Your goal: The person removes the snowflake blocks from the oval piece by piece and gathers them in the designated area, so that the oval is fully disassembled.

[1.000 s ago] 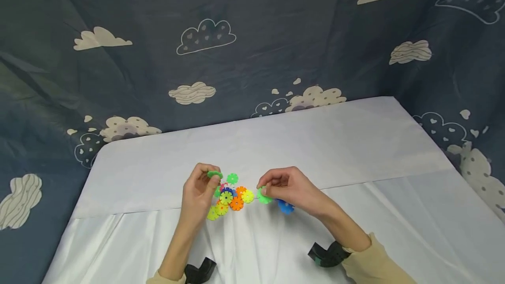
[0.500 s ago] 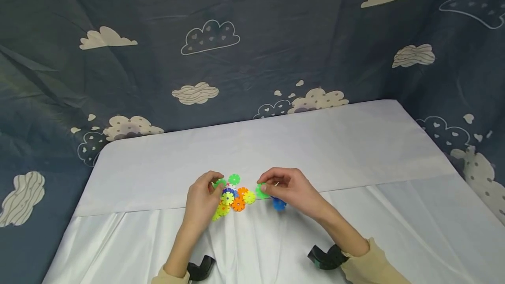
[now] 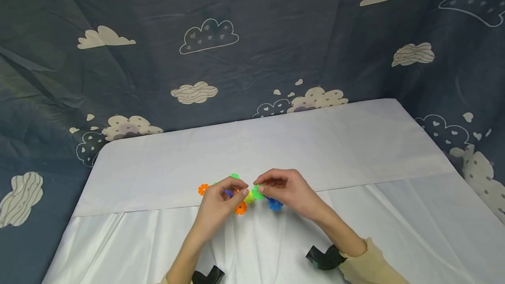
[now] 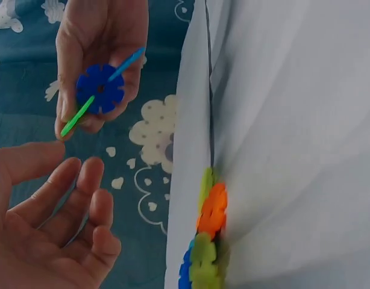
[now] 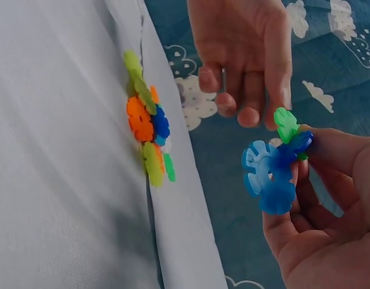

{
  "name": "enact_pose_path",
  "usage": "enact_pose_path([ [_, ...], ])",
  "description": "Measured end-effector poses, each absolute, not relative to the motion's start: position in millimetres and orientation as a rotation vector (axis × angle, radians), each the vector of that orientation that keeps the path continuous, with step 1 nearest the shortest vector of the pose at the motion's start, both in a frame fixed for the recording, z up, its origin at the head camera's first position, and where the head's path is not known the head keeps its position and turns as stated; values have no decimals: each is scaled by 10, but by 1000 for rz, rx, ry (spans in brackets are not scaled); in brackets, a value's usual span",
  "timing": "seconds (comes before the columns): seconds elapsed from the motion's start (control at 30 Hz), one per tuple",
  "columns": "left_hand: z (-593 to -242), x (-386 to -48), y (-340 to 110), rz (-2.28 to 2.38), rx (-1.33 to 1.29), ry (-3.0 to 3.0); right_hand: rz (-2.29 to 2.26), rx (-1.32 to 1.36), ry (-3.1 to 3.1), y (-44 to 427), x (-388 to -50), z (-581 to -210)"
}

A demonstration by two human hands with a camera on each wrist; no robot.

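Observation:
My right hand (image 3: 289, 189) pinches a small joined set of notched plastic flower discs between thumb and fingers. The set has a green disc (image 5: 286, 123), a dark blue disc (image 4: 112, 95) and a lighter blue disc (image 5: 257, 159). Close by on the left is my left hand (image 3: 217, 203), its fingers loosely bent and nothing between them. Its fingertips come near the green disc; in the left wrist view the index finger looks almost at its edge. Below the left hand lies a pile of loose discs, including an orange disc (image 3: 240, 208) and a yellow disc (image 3: 249, 197), partly hidden by that hand.
A white cloth (image 3: 355, 143) covers the table, with a seam across it. Another orange disc (image 3: 203, 189) lies left of the left hand, and a green disc (image 3: 234, 176) behind it. A dark cloud-print curtain (image 3: 276, 34) hangs behind. Black wrist mounts (image 3: 325, 257) sit below the hands.
My left hand held a green disc, lowered it to the pile and let go, then moved right toward the right hand. The right hand's set shifted slightly left.

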State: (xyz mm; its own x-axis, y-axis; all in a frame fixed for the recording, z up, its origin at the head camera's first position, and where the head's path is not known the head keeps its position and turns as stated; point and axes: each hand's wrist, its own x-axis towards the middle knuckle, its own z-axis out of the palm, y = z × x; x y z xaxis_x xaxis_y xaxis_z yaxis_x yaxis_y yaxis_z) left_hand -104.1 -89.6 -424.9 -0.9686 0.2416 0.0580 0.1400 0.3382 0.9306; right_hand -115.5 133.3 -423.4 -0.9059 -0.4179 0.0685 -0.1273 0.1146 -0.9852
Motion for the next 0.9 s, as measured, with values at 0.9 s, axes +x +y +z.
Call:
enact_pose_path([
  [0.9,-4293,-1042,-847,2138,462,2057,-1919,-584,1827,1361,-1191,-4265],
])
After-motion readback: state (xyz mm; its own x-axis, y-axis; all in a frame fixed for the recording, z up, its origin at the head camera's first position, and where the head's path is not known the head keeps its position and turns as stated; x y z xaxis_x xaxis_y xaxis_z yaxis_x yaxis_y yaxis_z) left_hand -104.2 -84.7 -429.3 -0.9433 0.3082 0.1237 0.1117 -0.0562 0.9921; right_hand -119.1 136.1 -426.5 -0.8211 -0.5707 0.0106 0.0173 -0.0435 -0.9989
